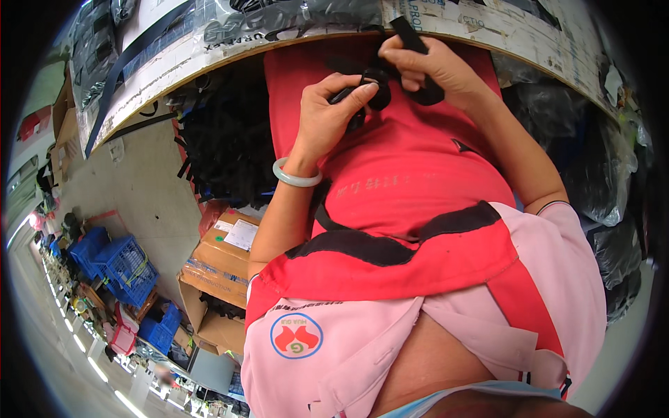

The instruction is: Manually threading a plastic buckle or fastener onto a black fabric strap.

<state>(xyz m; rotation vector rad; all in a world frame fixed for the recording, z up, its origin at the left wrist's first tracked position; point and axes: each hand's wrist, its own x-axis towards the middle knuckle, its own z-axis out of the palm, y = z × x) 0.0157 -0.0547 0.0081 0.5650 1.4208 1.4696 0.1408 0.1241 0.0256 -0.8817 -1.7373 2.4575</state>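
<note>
**Strap and buckle in hand, fitting not yet finished**

Both hands work close together in front of the red apron (418,181), just below the curved edge of the surface (209,59). The left hand (331,111), with a pale green bangle (296,177) at the wrist, pinches a small black buckle-like part (373,87) between thumb and forefinger. The right hand (435,66) is curled shut around a black webbing strap (411,35), whose free end sticks up past the knuckles and whose other end hangs below the hand. Strap and part meet between the two hands; whether the strap is already threaded through cannot be told, since fingers cover the joint.

Judging from this, the piece in hand is mid-assembly: the parts are brought together but not released, so this one looks unfinished. To the left, under the surface, a large heap of black straps (223,146) sits beside open cardboard boxes (219,261); whether these are done or waiting cannot be told. Dark plastic bags (599,174) are stacked on the right. Blue crates (122,268) stand on the floor farther off.
</note>
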